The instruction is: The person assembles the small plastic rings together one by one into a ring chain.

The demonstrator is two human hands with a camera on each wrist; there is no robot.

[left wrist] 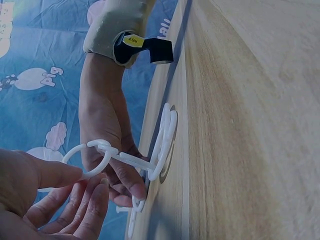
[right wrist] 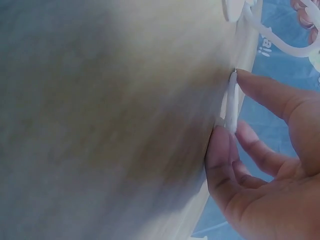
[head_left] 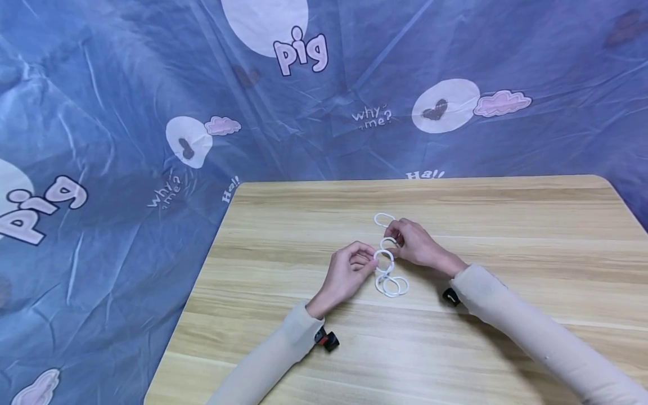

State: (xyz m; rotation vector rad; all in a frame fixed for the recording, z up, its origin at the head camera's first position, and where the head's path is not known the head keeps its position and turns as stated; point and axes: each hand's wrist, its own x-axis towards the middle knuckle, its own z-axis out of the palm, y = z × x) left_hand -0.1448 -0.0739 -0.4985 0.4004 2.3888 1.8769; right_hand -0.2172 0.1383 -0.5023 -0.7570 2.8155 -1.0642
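Observation:
My left hand (head_left: 349, 269) pinches a white plastic ring (head_left: 383, 251) between thumb and fingertips. In the left wrist view this ring (left wrist: 103, 165) is held up off the table and is joined to another white link (left wrist: 135, 161). Further linked rings (head_left: 405, 285) lie in an overlapping cluster on the table, nearer the body. My right hand (head_left: 417, 242) holds a separate white ring (head_left: 387, 238) just beyond. Seen from the right wrist, thumb and fingers grip this ring (right wrist: 231, 102) at its two ends, close over the tabletop.
One more white ring (head_left: 383, 214) lies beyond the right fingers, which partly cover it. The wood-grain table (head_left: 304, 219) meets a blue printed cloth (head_left: 324, 140) at its back and left edges. Black wrist devices (head_left: 331, 341) hang below both sleeves.

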